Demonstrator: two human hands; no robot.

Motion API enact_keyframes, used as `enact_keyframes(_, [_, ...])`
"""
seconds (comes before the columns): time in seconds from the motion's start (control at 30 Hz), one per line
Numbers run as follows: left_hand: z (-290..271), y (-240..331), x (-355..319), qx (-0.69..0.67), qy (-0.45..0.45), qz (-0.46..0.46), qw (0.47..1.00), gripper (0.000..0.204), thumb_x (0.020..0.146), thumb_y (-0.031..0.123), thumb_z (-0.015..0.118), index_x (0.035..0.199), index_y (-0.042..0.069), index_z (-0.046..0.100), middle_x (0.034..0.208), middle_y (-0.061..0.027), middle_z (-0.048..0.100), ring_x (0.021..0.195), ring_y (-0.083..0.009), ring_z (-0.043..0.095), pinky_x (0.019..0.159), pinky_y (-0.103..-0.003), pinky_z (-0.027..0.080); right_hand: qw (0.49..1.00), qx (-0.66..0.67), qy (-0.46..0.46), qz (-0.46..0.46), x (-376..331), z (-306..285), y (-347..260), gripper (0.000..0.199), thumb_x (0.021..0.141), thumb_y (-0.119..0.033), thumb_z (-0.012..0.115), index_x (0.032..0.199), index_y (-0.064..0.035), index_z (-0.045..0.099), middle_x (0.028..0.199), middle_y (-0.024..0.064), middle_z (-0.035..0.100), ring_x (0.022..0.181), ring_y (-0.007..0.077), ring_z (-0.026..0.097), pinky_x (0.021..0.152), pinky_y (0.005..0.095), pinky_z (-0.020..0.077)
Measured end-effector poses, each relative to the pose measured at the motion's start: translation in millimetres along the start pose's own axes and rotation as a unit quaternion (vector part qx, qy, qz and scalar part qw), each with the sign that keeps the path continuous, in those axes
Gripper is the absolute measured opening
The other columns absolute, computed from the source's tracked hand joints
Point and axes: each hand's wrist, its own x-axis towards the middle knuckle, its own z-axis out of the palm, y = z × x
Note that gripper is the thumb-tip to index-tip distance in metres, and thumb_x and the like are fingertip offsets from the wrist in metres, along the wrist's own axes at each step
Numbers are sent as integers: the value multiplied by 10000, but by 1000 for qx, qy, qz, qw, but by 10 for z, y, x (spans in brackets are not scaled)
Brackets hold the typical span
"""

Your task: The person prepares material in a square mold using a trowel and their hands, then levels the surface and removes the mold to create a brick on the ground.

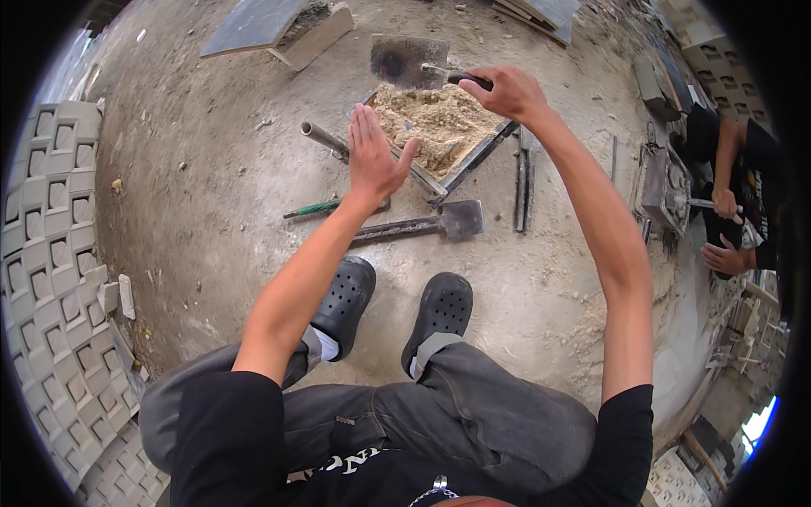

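Note:
A square metal mould frame sits on the ground ahead of my feet, heaped with sandy mix. My right hand is closed on the dark handle of a flat trowel, whose blade lies at the far edge of the mould. My left hand is open with fingers together, hovering over the mould's near left edge and holding nothing.
A small spade, a metal pipe, a green-handled tool and metal bars lie around the mould. Patterned blocks are stacked at left. Another person works at right on a second mould. A slab lies beyond.

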Motion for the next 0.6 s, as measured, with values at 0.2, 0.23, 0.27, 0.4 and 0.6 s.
enact_keyframes(0.2, [-10,-20,134,1,0,-22,1000,1163,858,749,480,1473,-166,110,1538,-368,159,1469,-453,127,1202,-495,91,981,-49,34,-186,-174,-139,263,374,876,-491,614,1066,-197,745,891,83,723,808,299,679,696,398,532])
enact_keyframes(0.23, [-2,-42,141,-2,-4,-22,1000,1172,853,768,461,1476,-162,116,1542,-360,159,1473,-444,125,1204,-491,87,980,-56,17,-189,-264,-290,246,365,877,-483,615,1063,-197,745,895,85,723,808,301,678,696,398,530])
enact_keyframes(0.27, [-6,-58,145,-3,-7,-22,1000,1180,847,787,443,1478,-157,121,1546,-352,160,1476,-435,124,1205,-488,83,979,-62,0,-193,-346,-379,250,355,879,-474,616,1059,-197,746,899,88,723,808,303,677,696,398,527])
enact_keyframes(0.4, [-13,-46,186,84,-50,12,995,1152,843,796,435,1475,-136,196,1552,-323,190,1483,-404,137,1207,-476,93,991,-53,26,-120,-552,-393,563,340,891,-475,609,1068,-218,744,930,92,727,860,300,678,725,383,536])
enact_keyframes(0.6, [-29,79,164,97,-68,72,990,1068,862,775,431,1455,-105,309,1535,-278,289,1468,-380,216,1202,-468,134,992,-64,62,85,-373,-288,547,431,915,-565,531,1132,-248,727,1004,119,726,949,322,682,784,439,544])
